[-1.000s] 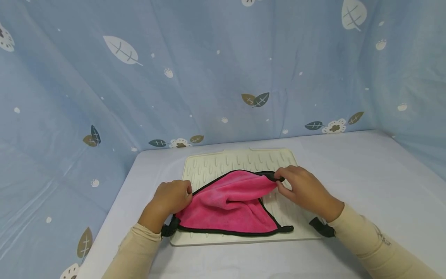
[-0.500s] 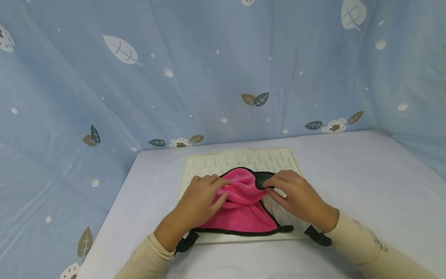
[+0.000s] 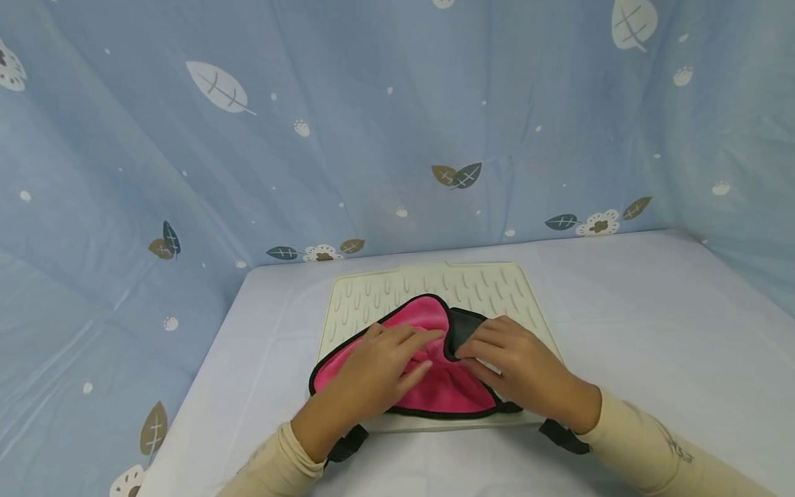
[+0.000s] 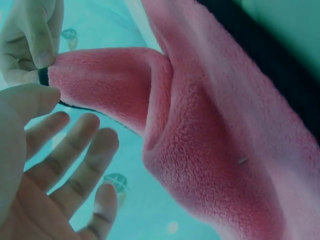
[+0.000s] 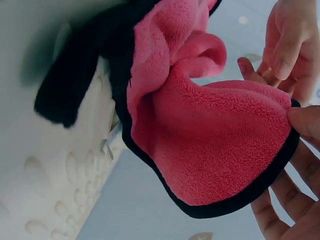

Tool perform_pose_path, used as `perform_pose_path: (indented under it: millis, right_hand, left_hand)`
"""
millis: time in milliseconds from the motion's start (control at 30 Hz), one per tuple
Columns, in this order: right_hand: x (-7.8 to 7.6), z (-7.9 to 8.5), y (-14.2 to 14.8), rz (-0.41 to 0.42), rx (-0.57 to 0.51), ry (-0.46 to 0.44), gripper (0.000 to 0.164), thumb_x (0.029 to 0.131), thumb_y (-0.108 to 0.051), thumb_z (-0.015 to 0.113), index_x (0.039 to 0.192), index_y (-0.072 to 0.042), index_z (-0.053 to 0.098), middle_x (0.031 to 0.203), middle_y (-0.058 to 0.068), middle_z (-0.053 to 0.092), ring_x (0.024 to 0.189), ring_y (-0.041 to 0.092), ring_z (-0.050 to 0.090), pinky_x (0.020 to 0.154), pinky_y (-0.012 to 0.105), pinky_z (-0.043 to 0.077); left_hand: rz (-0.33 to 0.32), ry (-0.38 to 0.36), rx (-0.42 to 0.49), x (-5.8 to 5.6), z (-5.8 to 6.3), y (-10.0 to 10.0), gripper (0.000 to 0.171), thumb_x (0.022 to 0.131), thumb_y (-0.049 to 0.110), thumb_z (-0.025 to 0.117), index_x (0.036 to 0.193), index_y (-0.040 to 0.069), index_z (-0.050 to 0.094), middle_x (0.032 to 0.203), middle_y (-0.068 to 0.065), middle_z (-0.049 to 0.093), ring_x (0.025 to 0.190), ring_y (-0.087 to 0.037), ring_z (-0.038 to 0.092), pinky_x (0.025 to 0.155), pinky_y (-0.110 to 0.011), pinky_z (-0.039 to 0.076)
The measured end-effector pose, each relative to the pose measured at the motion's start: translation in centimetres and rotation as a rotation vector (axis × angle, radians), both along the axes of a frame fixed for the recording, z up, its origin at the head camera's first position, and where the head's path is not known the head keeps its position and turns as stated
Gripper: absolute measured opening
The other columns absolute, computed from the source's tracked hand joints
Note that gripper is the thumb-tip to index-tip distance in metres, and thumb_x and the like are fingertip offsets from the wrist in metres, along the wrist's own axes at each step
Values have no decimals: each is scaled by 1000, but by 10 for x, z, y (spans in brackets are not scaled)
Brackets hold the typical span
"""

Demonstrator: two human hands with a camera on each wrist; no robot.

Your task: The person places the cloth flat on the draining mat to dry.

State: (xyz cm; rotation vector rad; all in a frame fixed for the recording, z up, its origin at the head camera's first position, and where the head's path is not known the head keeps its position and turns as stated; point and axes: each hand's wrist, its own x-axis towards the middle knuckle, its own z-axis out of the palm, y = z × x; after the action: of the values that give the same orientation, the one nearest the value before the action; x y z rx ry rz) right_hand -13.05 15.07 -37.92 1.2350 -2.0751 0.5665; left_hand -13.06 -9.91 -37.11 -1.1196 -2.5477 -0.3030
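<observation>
A pink plush cloth (image 3: 428, 310) with black edging lies rumpled in the head view. Its right part is folded over, baring a dark grey underside (image 3: 462, 326). My right hand (image 3: 518, 362) pinches the cloth's black edge between thumb and fingers, as the right wrist view also shows. Over the middle of the cloth is my left hand (image 3: 379, 369), its fingers spread. In the left wrist view that left hand (image 4: 65, 175) has nothing between its fingers, close to the lifted pink flap (image 4: 105, 82). A black tab (image 5: 70, 75) sticks out from the cloth's edging.
Beneath the cloth is a cream ribbed mat (image 3: 360, 297) on the white table (image 3: 633, 310). A blue curtain (image 3: 373, 138) with leaf prints hangs behind and to both sides. Black bands (image 3: 562, 436) are at both wrists.
My left hand has let go of the cloth's left edge and moved right over its middle. My right hand has drawn the gripped edge left and toward me, exposing more grey underside.
</observation>
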Motion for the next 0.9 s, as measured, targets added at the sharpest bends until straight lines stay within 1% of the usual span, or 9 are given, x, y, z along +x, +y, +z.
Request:
perform_pose_path:
  millis: [133,233,300,400,533,600,733,833,900]
  right_hand:
    - [1,-1,-1,31,5,2,37,63,-4,90,94,-15,74,89,-6,72,86,11,64,79,29,51]
    - [2,-1,-2,44,14,-9,33,67,-6,89,95,-16,74,90,-7,71,87,10,63,78,27,51]
    - [3,-1,-2,49,23,-23,33,67,-6,89,95,-16,75,91,-7,71,87,10,63,78,27,52]
    - [4,0,-2,46,36,-34,35,65,-5,90,95,-16,75,92,-7,72,87,9,63,77,28,53]
    - [5,-1,-2,34,42,-31,38,62,-4,91,94,-16,76,90,-7,72,85,9,63,77,28,53]
    - [5,-1,-2,33,43,-26,38,62,-4,91,94,-16,75,89,-7,71,83,9,63,77,29,53]
    - [5,-2,-3,47,44,-21,39,61,-4,91,95,-15,75,89,-6,72,83,9,63,79,30,54]
    - [5,-2,-3,61,39,-17,40,61,-4,91,96,-15,75,90,-6,72,83,9,63,79,30,53]
    - [5,-2,-2,66,35,-18,40,61,-3,91,96,-15,75,90,-6,72,83,9,64,78,29,53]
  left_hand:
    - [-73,11,25,1,-1,2,49,90,28,74,137,24,59,102,8,66,88,-3,62,78,-31,47]
    - [-99,25,32,2,-2,3,47,90,27,75,135,26,61,103,10,65,87,-2,60,78,-30,47]
    - [-100,31,23,3,-3,3,44,91,27,74,133,27,63,102,11,65,84,-1,59,76,-28,45]
    - [-91,48,13,2,-3,4,36,91,26,74,126,26,66,99,11,64,81,-1,59,74,-27,42]
    - [-56,80,-12,1,-3,3,26,90,26,75,115,25,68,94,10,63,76,-2,60,71,-27,38]
    - [-39,86,-27,0,-4,2,25,90,26,75,114,25,68,94,10,63,75,-3,60,71,-28,38]
    - [-8,79,-59,-1,-6,-1,27,90,28,74,116,25,68,93,9,63,71,-4,61,71,-29,41]
    - [32,86,-75,-5,-8,-4,26,89,28,75,114,25,69,89,9,62,67,-5,59,70,-30,42]
    - [65,108,-83,-7,-9,-6,24,89,28,76,112,25,70,85,9,62,67,-5,58,69,-30,42]
